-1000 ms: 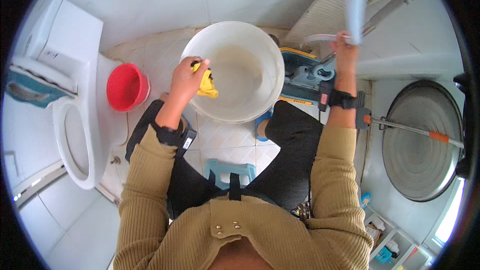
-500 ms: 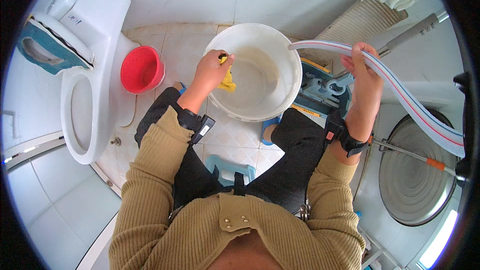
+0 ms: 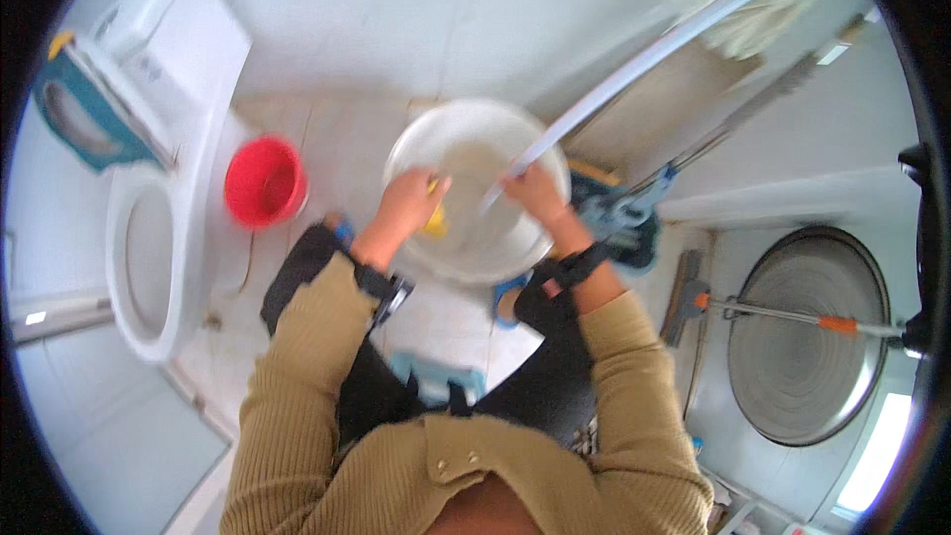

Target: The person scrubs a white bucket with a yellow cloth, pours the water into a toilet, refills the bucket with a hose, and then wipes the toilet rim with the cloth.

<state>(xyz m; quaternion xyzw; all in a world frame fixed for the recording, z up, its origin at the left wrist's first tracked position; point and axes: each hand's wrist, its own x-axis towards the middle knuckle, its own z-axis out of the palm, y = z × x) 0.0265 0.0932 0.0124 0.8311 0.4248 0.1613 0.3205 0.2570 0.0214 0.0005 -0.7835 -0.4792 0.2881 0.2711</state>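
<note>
A large white round tub (image 3: 421, 139) stands between my feet, with what looks like shallow murky liquid over its bottom. Over its left side, my left hand (image 3: 407, 202) is closed on a yellow cloth (image 3: 435, 223) that hangs inside the rim. My right hand (image 3: 538, 194) grips a pale flexible hose (image 3: 634, 74) near its end. The hose tip points down into the tub, while its length rises to the upper right, blurred by motion. Whether water runs from it cannot be made out.
A red bucket (image 3: 265, 181) stands to the left, beside the white toilet (image 3: 149, 248). Right of the tub sits a blue-grey mop bucket (image 3: 634, 238). A low blue stool (image 3: 436, 374) is between my legs. A big round lid (image 3: 807, 337) leans at the right wall.
My right hand has moved left and over the tub, bringing the hose end down inside it. The hose now slants up to the right. The cloth remains in my left hand.
</note>
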